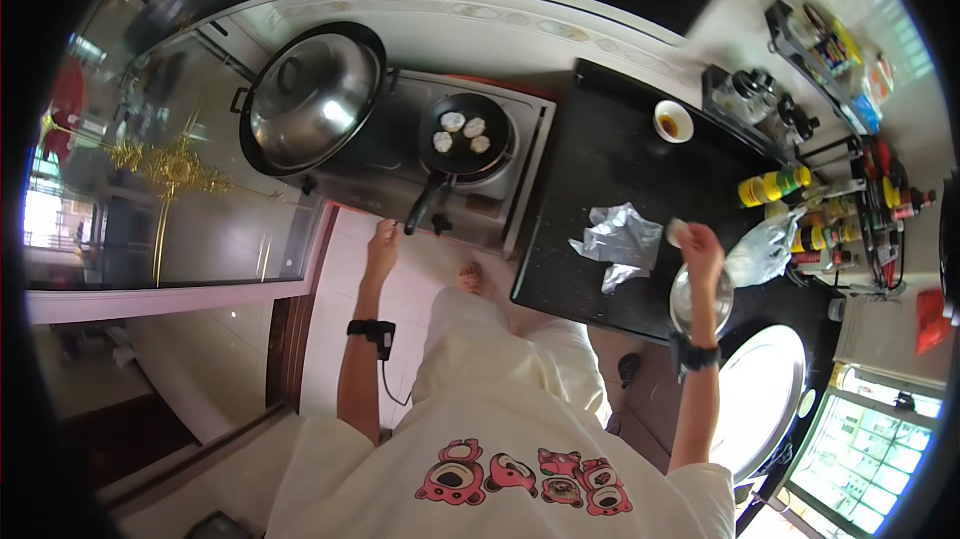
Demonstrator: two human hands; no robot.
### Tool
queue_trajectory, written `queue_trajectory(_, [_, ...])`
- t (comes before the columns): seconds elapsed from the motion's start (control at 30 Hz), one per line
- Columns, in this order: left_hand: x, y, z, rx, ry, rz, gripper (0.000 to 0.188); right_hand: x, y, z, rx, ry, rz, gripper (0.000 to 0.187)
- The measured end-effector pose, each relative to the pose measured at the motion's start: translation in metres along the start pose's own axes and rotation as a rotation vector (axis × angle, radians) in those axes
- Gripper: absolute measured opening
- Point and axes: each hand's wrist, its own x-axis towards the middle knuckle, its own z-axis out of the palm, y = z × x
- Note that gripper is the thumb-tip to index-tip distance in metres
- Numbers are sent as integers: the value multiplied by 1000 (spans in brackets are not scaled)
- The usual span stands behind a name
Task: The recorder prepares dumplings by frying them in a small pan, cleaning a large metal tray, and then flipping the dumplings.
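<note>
Just left of the frying pan's handle, my left hand [382,247] is closed, and what it holds, if anything, is hidden. The black frying pan [460,161] sits on the right burner with several pale, whitish round pieces of food [453,122] in it. My right hand [703,248] pinches a small pale piece of food [676,231] over the counter. Below that hand is a round metal bowl [684,307], partly covered by my wrist. Crumpled foil [622,239] lies to its left, and a clear plastic bag [765,247] to its right.
A large lidded wok [312,104] occupies the left burner of the gas stove [400,154]. On the black counter [590,154] stands a white bowl with dark sauce [673,123]. Bottles [775,186] and racks line the right wall. A big round pale tray [765,394] stands at the lower right.
</note>
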Motion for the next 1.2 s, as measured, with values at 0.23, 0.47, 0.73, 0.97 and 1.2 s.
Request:
queue_trajectory(0.23, [29, 21, 25, -60, -102, 56, 40, 14, -109, 255, 172, -378, -132, 18])
queue_trajectory(0.47, [34, 24, 15, -92, -312, -22, 35, 29, -153, 389, -72, -492, -396, 18])
queue_trajectory(0.73, [60, 15, 12, -425, -570, -121, 28, 26, -166, 418, -306, -621, -304, 15])
queue_trajectory(0.97, [74, 7, 20, -562, -612, -342, 22, 34, -165, 400, -179, -522, -251, 16])
queue_trajectory(1.2, [75, -1, 23, -451, -527, -216, 24, 62, -165, 342, -159, -350, -271, 17])
